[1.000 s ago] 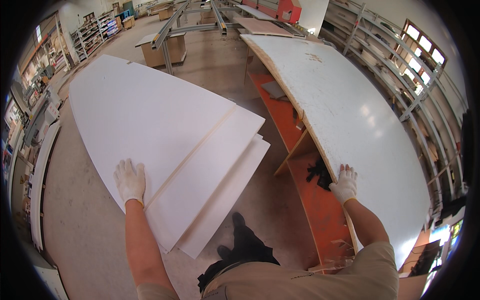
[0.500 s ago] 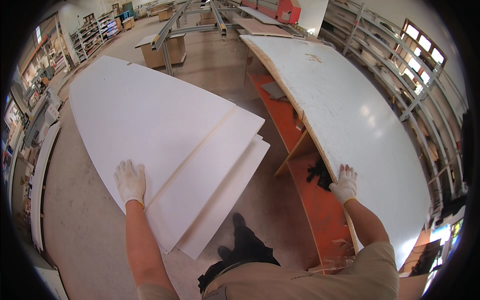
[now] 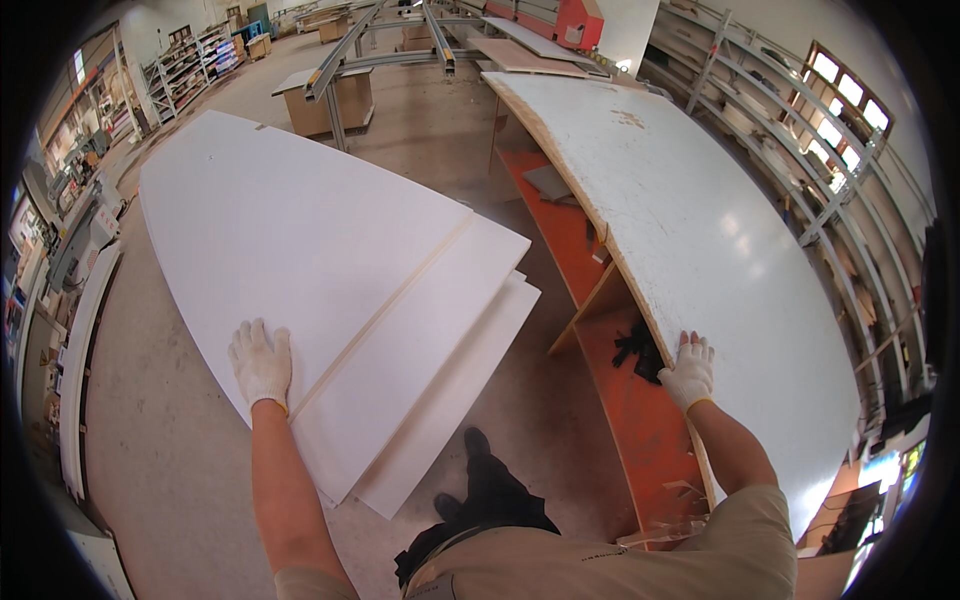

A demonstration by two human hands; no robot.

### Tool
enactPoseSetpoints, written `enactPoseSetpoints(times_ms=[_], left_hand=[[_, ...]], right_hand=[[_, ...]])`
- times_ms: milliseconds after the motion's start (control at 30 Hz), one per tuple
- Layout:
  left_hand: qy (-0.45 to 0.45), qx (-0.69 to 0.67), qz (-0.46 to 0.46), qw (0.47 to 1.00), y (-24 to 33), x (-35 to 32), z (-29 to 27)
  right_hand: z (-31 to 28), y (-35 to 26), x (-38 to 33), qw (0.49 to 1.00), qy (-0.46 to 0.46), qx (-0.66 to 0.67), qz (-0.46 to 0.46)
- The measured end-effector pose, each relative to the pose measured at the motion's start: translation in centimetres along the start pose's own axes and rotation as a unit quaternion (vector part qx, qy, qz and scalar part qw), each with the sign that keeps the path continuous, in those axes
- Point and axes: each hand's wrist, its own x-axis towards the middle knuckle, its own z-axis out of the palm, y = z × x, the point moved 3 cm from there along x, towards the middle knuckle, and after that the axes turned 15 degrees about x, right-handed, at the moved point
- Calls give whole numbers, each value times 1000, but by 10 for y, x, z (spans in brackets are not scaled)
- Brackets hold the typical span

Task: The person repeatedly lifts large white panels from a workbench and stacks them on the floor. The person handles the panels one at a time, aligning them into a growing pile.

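Left hand (image 3: 261,362), gloved, flat and spread on near edge of top white panel (image 3: 290,230); nothing pinched. Panel stacked on two further white panels (image 3: 455,375), fanned at near right corner, above concrete floor (image 3: 150,480). Right hand (image 3: 688,372), gloved, fingers spread, resting on near edge of white workbench top (image 3: 700,230). Orange lower shelf (image 3: 640,420) beneath. Farther off: metal frame table (image 3: 340,75), storage racks (image 3: 190,60).
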Motion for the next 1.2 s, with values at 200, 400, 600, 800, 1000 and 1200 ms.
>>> enactPoseSetpoints(times_ms=[200, 400, 600, 800, 1000, 1200], left_hand=[[22, -7, 5, 1000, 0, 0, 2], [28, -2, 3, 1000, 0, 0, 3], [5, -5, 3, 1000, 0, 0, -1], [-14, -7, 0, 1000, 1, 0, -5], [-14, -11, -6, 1000, 1, 0, -5], [-20, -6, -5, 1000, 1, 2, -5]], right_hand=[[-2, -1, 0, 1000, -11, -5, 9], [-3, -3, -1, 1000, -17, -7, 13], [-2, -1, 1, 1000, -15, -6, 12], [-1, -1, 0, 1000, -12, -1, 12], [-3, -4, -1, 1000, -17, -3, 17], [-5, -6, -2, 1000, -22, -3, 15]])
